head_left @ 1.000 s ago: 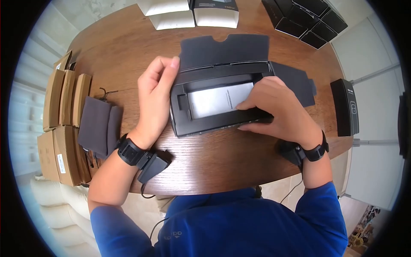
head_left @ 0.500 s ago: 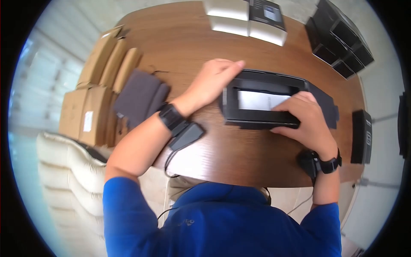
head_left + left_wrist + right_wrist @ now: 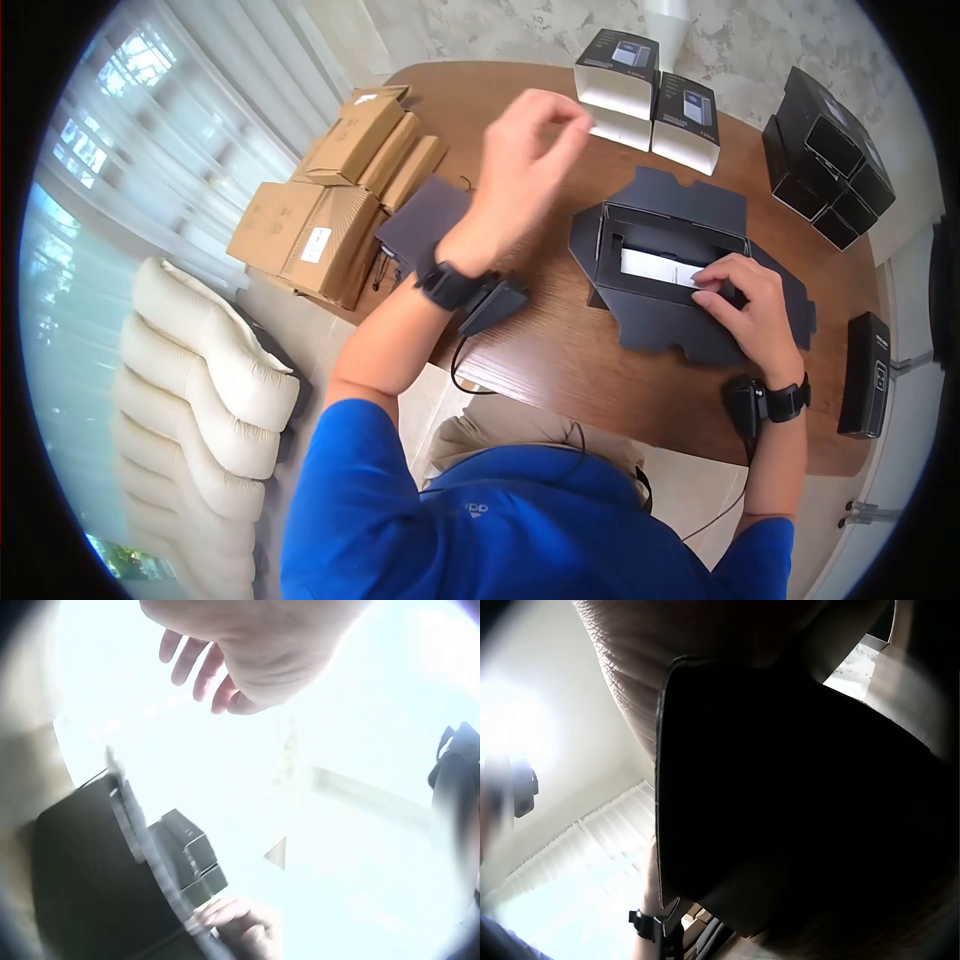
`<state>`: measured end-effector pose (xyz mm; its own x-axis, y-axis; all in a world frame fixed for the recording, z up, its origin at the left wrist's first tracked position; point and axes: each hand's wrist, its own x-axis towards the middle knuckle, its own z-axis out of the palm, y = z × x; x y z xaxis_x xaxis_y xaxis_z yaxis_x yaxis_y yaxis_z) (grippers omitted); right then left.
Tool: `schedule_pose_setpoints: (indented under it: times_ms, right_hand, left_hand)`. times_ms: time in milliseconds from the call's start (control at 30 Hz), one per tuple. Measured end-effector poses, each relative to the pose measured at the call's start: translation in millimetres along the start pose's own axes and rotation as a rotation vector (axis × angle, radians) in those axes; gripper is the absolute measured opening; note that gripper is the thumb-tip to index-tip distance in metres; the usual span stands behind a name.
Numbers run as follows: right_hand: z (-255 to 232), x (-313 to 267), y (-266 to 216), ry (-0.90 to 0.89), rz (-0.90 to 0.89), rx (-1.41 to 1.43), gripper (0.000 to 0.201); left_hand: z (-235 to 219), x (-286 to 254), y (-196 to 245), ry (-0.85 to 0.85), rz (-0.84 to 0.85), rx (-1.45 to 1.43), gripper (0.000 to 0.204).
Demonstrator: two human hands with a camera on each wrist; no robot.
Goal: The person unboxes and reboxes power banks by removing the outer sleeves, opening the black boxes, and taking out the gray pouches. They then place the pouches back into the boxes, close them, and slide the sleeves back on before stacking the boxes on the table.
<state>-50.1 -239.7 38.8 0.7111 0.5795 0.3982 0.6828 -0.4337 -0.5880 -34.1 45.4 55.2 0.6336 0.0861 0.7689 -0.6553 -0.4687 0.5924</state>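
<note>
An unfolded black box (image 3: 675, 308) lies on the table, its dark flaps spread around it. A white, printed flat piece (image 3: 655, 267) sits in its recess. The right hand (image 3: 750, 310) grips the front wall near the right end, thumb outside and fingertips over the inside; in the left wrist view this hand (image 3: 244, 926) is at the box's edge. Raised left of the box, the left hand (image 3: 525, 170) holds nothing, its fingers loosely bent, as the left wrist view shows of the hand (image 3: 262, 652). In the right wrist view a dark flap (image 3: 780, 787) hides the right fingers.
Brown cartons (image 3: 320, 240) are stacked at the left beside a dark grey pouch (image 3: 425, 220). Black-and-white boxes (image 3: 685, 120) stand at the back, with stacked black boxes (image 3: 830, 165) at the back right. One black box (image 3: 865, 375) stands at the right edge.
The left hand has let go of the box's left end and risen away from it. The box's front flap now lies spread toward the person. The head view has swung left.
</note>
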Motion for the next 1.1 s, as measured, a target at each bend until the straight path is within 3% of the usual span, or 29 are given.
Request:
schedule_pose_setpoints:
  times_ms: [67, 133, 167, 200, 267, 300, 367, 467, 700, 800, 867, 900, 967, 1067, 1100]
  right_hand:
    - [1.1, 0.5, -0.8, 0.022, 0.007, 0.036, 0.015]
    - [3.2, 0.4, -1.6, 0.049, -0.037, 0.031, 0.013]
    - [4.6, 0.3, -1.5, 0.06, -0.05, 0.029, 0.012]
    - [5.2, 0.6, -1.9, 0.064, -0.067, 0.042, 0.012]
    - [5.7, 0.6, -2.2, 0.049, -0.038, 0.02, 0.011]
    - [6.6, 0.6, -1.5, 0.055, -0.032, 0.023, 0.01]
    - [6.4, 0.7, -1.6, 0.049, -0.023, 0.025, 0.01]
    - [7.0, 0.9, -0.8, 0.04, -0.017, 0.022, 0.01]
    - [8.4, 2.2, -2.7, 0.037, -0.03, 0.011, 0.009]
    - [7.5, 2.2, -4.3, 0.029, -0.035, -0.008, 0.009]
    - [7.6, 1.6, -5.0, 0.022, -0.03, -0.015, 0.008]
    - [7.4, 1.3, -5.3, 0.022, -0.018, -0.021, 0.008]
    - [6.8, 1.0, -6.5, 0.019, -0.03, -0.021, 0.008]
    - [4.5, 1.2, -8.2, 0.043, -0.029, -0.012, 0.007]
    - [4.2, 0.3, -9.0, 0.061, -0.021, -0.003, 0.007]
  left_hand:
    - [-25.4, -4.3, 16.7, -0.011, -0.036, 0.063, 0.015]
    - [-49.8, -13.8, 27.0, -0.211, -0.135, 0.403, 0.019]
    - [-60.6, -25.3, 18.8, -0.274, 0.0, 0.641, 0.026]
    - [-67.1, -35.0, 23.6, -0.342, -0.085, 0.776, 0.035]
    - [-81.4, -59.6, 9.3, -0.343, 0.039, 1.07, 0.045]
    - [-86.6, -66.1, 10.4, -0.34, 0.042, 1.077, 0.045]
    - [-94.7, -76.2, 11.6, -0.468, -0.309, 1.133, 0.05]
    - [-105.1, -86.7, 1.3, -0.525, -0.416, 1.097, 0.051]
    - [-108.1, -92.6, 0.7, -0.53, -0.386, 1.051, 0.052]
    - [-102.1, -100.9, -9.9, -0.509, -0.336, 1.16, 0.054]
    - [-100.9, -101.2, -13.0, -0.458, -0.196, 1.228, 0.044]
    - [-102.2, -96.2, -10.3, -0.45, -0.202, 1.229, 0.044]
    - [-105.6, -81.2, -2.5, -0.514, -0.421, 1.063, 0.029]
    - [-114.9, -61.6, 17.8, -0.374, -0.341, 0.916, 0.015]
    - [-112.4, -48.8, 34.2, -0.353, -0.456, 0.896, 0.021]
